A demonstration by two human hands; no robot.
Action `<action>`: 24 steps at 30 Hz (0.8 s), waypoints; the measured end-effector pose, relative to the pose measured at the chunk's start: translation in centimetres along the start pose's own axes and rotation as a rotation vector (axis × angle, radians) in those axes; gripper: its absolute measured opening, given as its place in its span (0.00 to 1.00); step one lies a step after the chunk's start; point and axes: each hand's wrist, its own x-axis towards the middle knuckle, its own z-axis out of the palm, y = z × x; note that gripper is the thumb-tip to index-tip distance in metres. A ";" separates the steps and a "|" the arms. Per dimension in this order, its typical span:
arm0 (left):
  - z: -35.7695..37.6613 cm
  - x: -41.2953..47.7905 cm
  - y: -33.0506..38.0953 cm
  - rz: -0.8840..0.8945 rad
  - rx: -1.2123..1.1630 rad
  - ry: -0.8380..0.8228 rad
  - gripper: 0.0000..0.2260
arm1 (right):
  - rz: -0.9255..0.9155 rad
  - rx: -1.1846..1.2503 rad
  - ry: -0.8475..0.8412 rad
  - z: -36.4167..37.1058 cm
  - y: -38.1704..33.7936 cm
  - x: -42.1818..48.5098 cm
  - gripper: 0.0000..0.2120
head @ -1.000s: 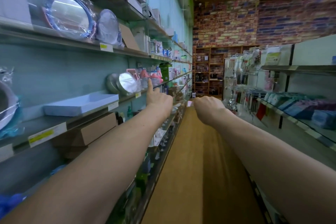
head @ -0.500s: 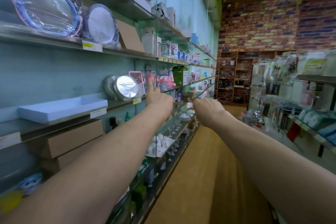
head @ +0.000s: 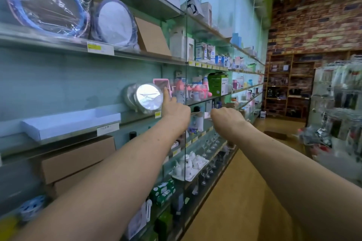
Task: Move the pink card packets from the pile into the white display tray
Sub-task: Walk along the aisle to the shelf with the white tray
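Both forearms reach out at chest height along the aisle, probably to keep the hands in sight of the head camera while the person looks for stock, since neither touches anything. To the left, on the middle shelf [head: 135,119] above two brown boxes [head: 78,156], lies the tray [head: 78,129]. It sits flat with its open side up and its long axis along the shelf edge, one short end near and to the left, the other far and toward the mirror [head: 149,97]. That lie suits loading from the aisle, as the long front wall faces the person. It looks empty, so I judge the task not yet begun. Farther on, the left hand [head: 176,111] holds nothing; its fingers [head: 166,94] are curled except the index, which points up in front of the mirror. The right hand [head: 227,117], just to its right and apart from it, shows only its back. Its fingers bend down out of sight, so I cannot tell whether they pinch anything. No pile of pink packets is visible; a pink frame [head: 160,83] behind the mirror looks like another mirror.
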 end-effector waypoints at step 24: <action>7.2 11.6 -5.5 -0.401 0.200 -0.258 0.11 | -0.455 0.179 0.148 6.7 -4.2 19.5 0.15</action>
